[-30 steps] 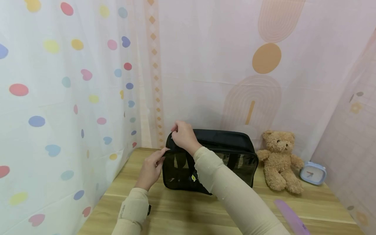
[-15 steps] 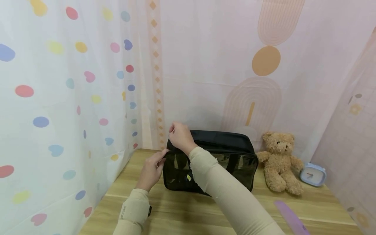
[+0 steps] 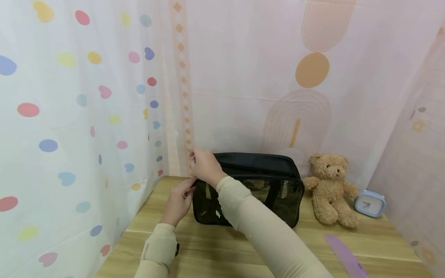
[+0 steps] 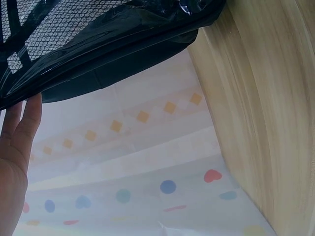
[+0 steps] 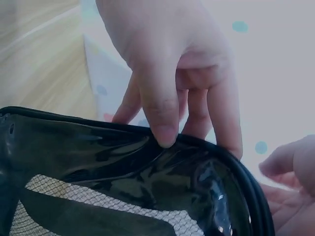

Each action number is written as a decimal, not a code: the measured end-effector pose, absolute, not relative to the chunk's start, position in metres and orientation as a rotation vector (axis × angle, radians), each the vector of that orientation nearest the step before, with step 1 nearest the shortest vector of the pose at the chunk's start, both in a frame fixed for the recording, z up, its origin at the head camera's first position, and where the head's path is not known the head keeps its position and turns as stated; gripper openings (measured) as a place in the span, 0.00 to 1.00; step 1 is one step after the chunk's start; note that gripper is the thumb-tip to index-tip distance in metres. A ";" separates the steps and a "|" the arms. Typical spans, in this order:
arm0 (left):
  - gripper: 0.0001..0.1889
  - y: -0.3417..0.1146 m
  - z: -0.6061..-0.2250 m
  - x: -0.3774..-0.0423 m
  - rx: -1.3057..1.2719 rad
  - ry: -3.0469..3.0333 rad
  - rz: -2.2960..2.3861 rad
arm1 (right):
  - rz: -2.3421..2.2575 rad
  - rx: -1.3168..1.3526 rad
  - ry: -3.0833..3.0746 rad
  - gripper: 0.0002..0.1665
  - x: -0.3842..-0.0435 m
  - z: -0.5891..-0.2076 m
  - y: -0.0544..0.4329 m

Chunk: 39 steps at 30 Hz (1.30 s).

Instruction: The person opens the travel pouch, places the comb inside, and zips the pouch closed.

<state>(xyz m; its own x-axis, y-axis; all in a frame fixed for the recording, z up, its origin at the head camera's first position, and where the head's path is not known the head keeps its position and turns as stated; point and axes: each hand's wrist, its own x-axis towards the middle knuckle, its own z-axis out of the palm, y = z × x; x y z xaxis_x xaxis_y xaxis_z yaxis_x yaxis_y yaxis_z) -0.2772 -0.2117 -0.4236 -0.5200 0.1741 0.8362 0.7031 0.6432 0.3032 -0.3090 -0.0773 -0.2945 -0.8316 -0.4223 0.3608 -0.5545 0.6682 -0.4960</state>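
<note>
A black see-through bag [image 3: 259, 189] with piped edges and a small yellow-green mark stands upright on the wooden table. Both hands work at its upper left corner. My right hand [image 3: 206, 166] reaches across and pinches the top edge. In the right wrist view, the right thumb [image 5: 165, 135] lies over the rim and the other fingers go behind it; no zip pull can be made out. My left hand [image 3: 178, 200] holds the corner's side edge. Two left fingers [image 4: 30, 115] meet the bag's edge in the left wrist view, where the thumb is not visible.
Right of the bag sits a brown teddy bear [image 3: 330, 189], and beside it stands a light blue clock [image 3: 370, 202]. A purple flat object [image 3: 345, 255] lies near the front right of the table [image 3: 208, 255]. Patterned curtains [image 3: 240, 77] hang close behind and at both sides.
My right hand has slid left along the bag's top, coming close to the left hand at the corner. The left hand has stayed nearly in place.
</note>
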 end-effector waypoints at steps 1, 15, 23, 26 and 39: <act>0.24 -0.212 -0.424 -0.278 -0.681 -2.046 -0.822 | 0.939 0.802 -2.668 0.13 -0.308 -0.294 -0.075; 0.25 -0.216 -0.425 -0.277 -0.623 -2.106 -0.917 | 1.366 0.819 -2.593 0.15 -0.308 -0.267 0.029; 0.26 -0.217 -0.424 -0.274 -0.594 -2.136 -0.942 | 1.551 0.648 -2.548 0.17 -0.309 -0.268 0.137; 0.25 -0.217 -0.421 -0.273 -0.585 -2.141 -0.953 | 1.514 0.564 -2.597 0.18 -0.306 -0.274 0.169; 0.14 -0.227 -0.414 -0.265 -0.502 -2.206 -1.029 | 1.531 0.602 -2.858 0.32 -0.288 -0.325 0.224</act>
<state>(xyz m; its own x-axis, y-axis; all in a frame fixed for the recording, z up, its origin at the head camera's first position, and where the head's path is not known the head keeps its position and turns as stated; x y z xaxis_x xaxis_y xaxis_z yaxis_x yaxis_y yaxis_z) -0.2653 -0.2269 -0.4143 -0.7190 0.0689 0.6916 0.5741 0.6197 0.5351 -0.2885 0.2244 -0.3250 -0.9216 -0.3867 0.0335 -0.2421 0.5053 -0.8283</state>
